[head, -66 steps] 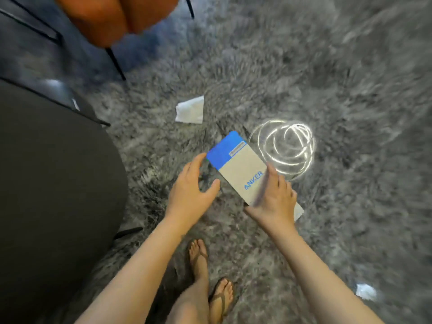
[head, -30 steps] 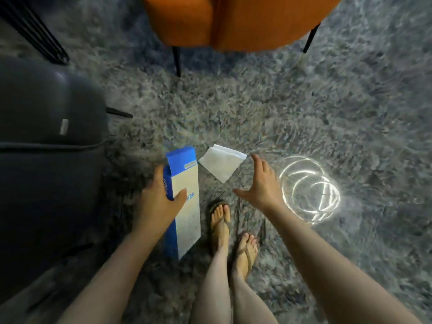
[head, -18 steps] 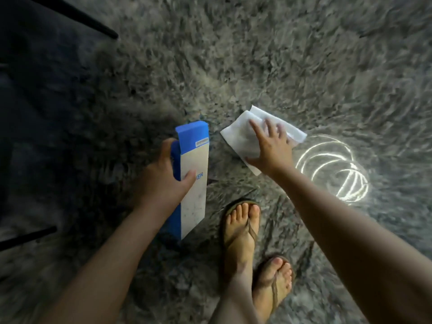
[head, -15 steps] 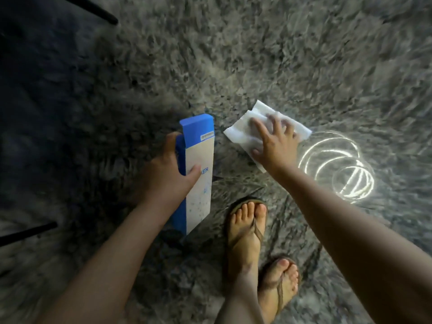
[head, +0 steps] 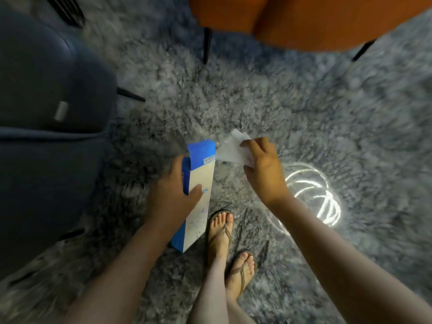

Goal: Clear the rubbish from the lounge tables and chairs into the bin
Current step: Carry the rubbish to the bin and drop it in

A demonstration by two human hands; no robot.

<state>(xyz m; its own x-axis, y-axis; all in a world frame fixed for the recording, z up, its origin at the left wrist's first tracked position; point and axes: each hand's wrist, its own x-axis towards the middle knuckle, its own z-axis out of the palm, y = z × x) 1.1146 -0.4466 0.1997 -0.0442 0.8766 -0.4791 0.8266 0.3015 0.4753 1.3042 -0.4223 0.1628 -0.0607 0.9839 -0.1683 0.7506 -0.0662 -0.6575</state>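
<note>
Head view: the left hand (head: 170, 197) grips a tall blue-and-beige box (head: 199, 213) at centre frame, thumb across the beige front and fingers wrapped round the blue side; the box stands nearly upright, its lower end above the grey shag rug (head: 257, 101). The right hand (head: 264, 174) pinches a white paper sheet (head: 230, 152) just right of the box's blue top; whether sheet and box touch cannot be told because of blur. An orange chair (head: 304, 19) fills the upper right edge, with one thin dark leg (head: 207, 45) coming down to the rug at upper centre. A dark upholstered seat (head: 46, 90) takes up the left edge from top to lower left. Open rug lies between the two seats at upper centre and across the right half of the frame, where bright rings of light (head: 313, 190) fall on the pile just right of the right forearm. Two feet in flip-flops (head: 221, 230) stand at lower centre, directly below the box. Compared with the frame 0.5 s earlier, the sheet is no longer flat on the rug under the right hand but lifted clear of it, the left hand keeps its hold on the box, and the orange chair has come into view at the top.
</note>
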